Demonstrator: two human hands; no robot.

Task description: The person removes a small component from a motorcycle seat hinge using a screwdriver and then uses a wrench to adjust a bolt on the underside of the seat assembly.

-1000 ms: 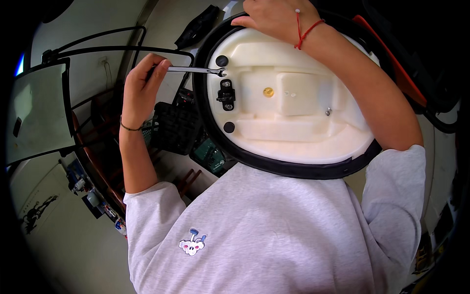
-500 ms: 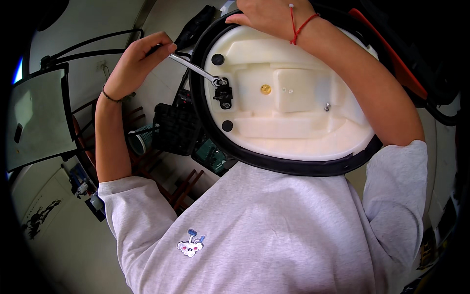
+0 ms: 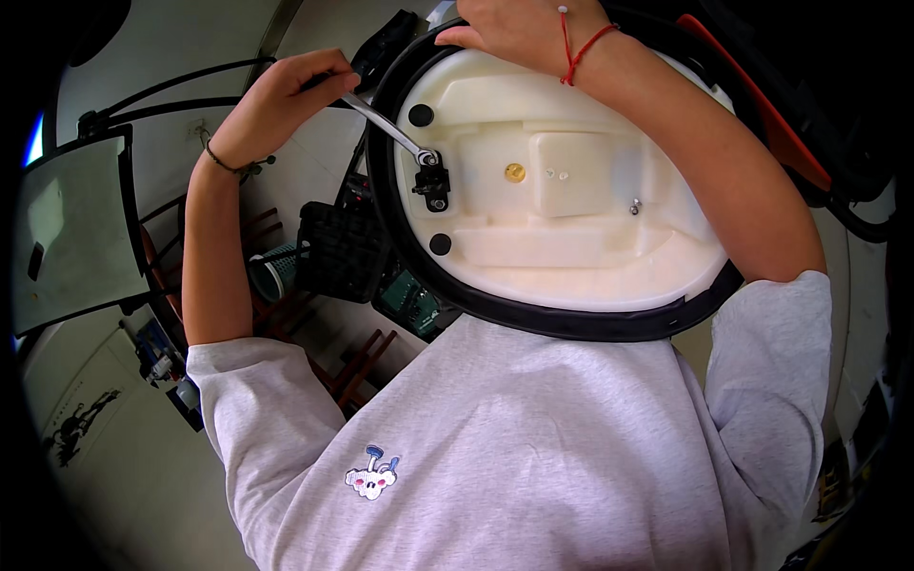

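Observation:
My left hand is closed around the handle of a silver ring wrench. The wrench's ring sits on the upper fastener of a black hinge bracket. That bracket is fixed at the left end of the upturned seat, a cream-white plastic shell with a black padded rim. At the seat's far rim my right hand grips the edge, thumb on the near side; its other fingers are partly cut off by the picture's top. Small silver hardware lies on the shell's right part.
Left of the seat, lower down, are an open black case, a green tool tray and a pale green basket. A glass-topped table stands far left. A red-orange panel lies beyond my right forearm.
My left hand has moved slightly up and to the right, swinging the wrench handle with it. The wrench's ring stays on the bracket, and my right hand has barely shifted.

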